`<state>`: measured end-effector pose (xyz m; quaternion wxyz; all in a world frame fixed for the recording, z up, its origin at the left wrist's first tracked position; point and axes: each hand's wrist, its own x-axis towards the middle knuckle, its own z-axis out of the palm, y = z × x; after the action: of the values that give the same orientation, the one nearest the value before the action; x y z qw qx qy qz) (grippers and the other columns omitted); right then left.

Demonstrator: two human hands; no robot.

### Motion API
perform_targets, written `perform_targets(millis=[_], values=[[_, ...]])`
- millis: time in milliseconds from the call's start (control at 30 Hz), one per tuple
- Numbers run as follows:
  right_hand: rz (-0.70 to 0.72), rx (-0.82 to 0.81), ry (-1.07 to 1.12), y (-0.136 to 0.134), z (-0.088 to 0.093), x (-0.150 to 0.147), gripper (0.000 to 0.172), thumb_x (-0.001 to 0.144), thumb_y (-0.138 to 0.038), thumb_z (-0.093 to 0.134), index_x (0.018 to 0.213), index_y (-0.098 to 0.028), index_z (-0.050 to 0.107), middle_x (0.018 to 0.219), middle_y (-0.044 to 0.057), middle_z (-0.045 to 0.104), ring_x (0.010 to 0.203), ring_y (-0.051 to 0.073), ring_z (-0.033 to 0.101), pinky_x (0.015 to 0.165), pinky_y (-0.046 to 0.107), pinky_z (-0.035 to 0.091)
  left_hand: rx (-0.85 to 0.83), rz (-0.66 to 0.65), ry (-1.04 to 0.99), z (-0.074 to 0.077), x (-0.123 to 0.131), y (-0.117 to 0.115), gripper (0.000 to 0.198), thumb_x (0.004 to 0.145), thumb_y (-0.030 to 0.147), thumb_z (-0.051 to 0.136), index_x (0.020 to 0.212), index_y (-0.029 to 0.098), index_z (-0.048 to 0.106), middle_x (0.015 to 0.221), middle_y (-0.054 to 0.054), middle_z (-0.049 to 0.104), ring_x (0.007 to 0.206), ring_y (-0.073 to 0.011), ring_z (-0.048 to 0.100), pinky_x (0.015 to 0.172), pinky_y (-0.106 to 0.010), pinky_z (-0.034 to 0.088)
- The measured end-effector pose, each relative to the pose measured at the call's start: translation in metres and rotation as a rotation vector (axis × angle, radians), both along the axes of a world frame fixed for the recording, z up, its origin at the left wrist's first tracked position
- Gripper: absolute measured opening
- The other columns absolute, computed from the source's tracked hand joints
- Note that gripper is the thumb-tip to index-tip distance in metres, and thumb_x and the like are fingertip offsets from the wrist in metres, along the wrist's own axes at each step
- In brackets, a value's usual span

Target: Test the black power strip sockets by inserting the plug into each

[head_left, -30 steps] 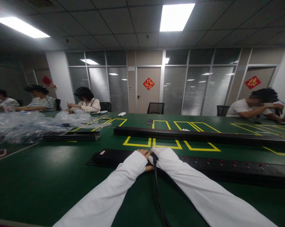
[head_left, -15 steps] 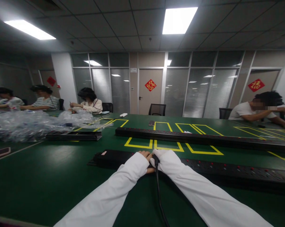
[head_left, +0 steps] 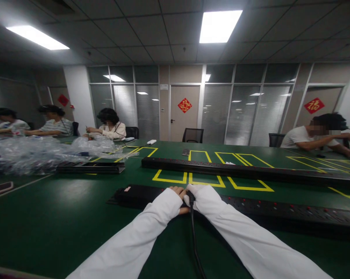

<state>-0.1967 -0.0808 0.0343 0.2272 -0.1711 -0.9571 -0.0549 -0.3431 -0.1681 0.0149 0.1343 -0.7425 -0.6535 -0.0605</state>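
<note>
A long black power strip (head_left: 268,207) with red switches lies across the green table in front of me. My left hand (head_left: 181,197), partly behind its white sleeve, grips the strip with fingers over its top and thumb on the near side. Right beside it, my right hand (head_left: 196,190), in a white glove, closes round a black power plug (head_left: 191,197) held against the strip. From the plug a black cable (head_left: 194,240) runs down toward the bottom edge. Whether its pins sit inside a socket is hidden by my fingers.
Beyond lies a second long power strip (head_left: 235,169) over yellow tape outlines (head_left: 250,188). Crumpled clear plastic bags (head_left: 32,153) and black metal channels (head_left: 90,167) are at left, with a phone (head_left: 0,188) near the edge. Several people sit around the table.
Almost nothing differs. Both hands stay at the same spot on the power strip, and the view has shifted only very slightly.
</note>
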Motion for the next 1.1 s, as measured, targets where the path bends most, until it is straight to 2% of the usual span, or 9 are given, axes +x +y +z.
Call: perform_targets(millis=[267,600,833,1100], values=[[-0.007,-0.009,0.003,0.0019,-0.0003,-0.0004,0.024,0.081,-0.044,0.044,0.084,-0.022,0.054,0.076,0.002,0.061,0.069,0.015,0.054,0.061,0.022,0.035,0.020,0.001,0.003,-0.0057,-0.0021,0.0037,0.059,0.077,0.054,0.053,0.120,0.014,0.046,0.113,-0.013,0.057,0.103,-0.0291,0.052,0.086,-0.040,0.041],[0.010,-0.014,0.028,-0.0030,0.0023,0.0025,0.024,0.083,-0.042,0.043,0.087,-0.022,0.055,0.078,0.003,0.062,0.068,0.015,0.054,0.061,0.023,0.035,-0.014,0.004,-0.011,-0.0005,-0.0007,0.0021,0.062,0.077,0.055,0.052,0.121,0.012,0.046,0.112,-0.013,0.057,0.104,-0.0292,0.052,0.087,-0.040,0.041],[0.000,0.030,0.021,-0.0032,0.0024,0.0013,0.024,0.083,-0.042,0.042,0.086,-0.022,0.054,0.076,0.003,0.062,0.068,0.016,0.054,0.060,0.023,0.035,0.004,-0.016,-0.002,-0.0036,-0.0030,0.0028,0.061,0.078,0.056,0.051,0.119,0.011,0.047,0.112,-0.014,0.057,0.104,-0.0300,0.052,0.087,-0.041,0.041],[0.025,0.000,0.001,0.0003,0.0029,0.0019,0.026,0.083,-0.045,0.041,0.086,-0.022,0.054,0.076,0.003,0.061,0.066,0.015,0.053,0.059,0.023,0.034,-0.004,-0.018,-0.016,-0.0043,-0.0047,0.0035,0.060,0.077,0.056,0.051,0.120,0.013,0.047,0.110,-0.013,0.057,0.103,-0.0295,0.052,0.087,-0.041,0.041]])
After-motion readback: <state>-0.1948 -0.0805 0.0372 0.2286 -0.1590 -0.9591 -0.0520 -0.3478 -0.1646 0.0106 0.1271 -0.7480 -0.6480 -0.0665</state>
